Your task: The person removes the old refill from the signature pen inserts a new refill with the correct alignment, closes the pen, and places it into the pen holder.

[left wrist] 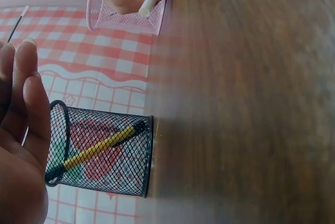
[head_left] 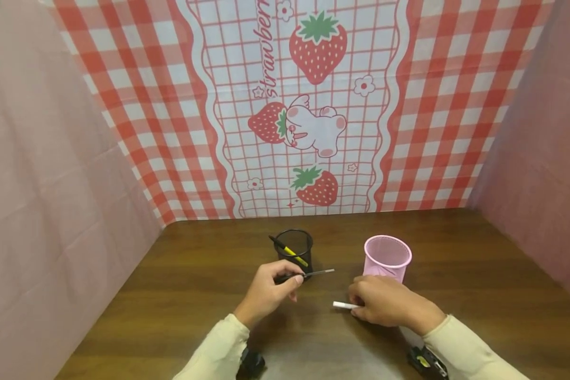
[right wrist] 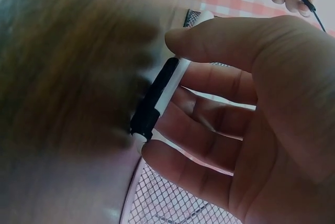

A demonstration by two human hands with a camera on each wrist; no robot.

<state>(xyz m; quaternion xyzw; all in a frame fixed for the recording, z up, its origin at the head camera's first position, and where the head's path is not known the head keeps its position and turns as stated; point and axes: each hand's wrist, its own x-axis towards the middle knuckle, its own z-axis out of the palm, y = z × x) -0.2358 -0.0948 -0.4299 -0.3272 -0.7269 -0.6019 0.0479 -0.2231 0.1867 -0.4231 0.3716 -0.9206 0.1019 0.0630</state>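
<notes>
My left hand [head_left: 268,290] pinches a slim black-handled tool [head_left: 320,272] with a thin shaft and pale tip. It points right, in front of the black mesh pen cup [head_left: 298,230]. A yellow-and-black pen [left wrist: 99,148] leans inside that cup, one end above the rim. Thumb and fingers of my right hand [head_left: 385,301] grip a white-and-black marker [right wrist: 166,90], its white end toward the left hand. The pink mesh pen cup [head_left: 388,258] stands upright just behind the right hand, which hides its lower front.
Both cups stand on a brown wood-grain table [head_left: 195,285]. A red-and-white checked strawberry cloth [head_left: 304,105] hangs behind it, with pink cloth on both sides. Small black devices [head_left: 252,363] sit at the sleeves near the front.
</notes>
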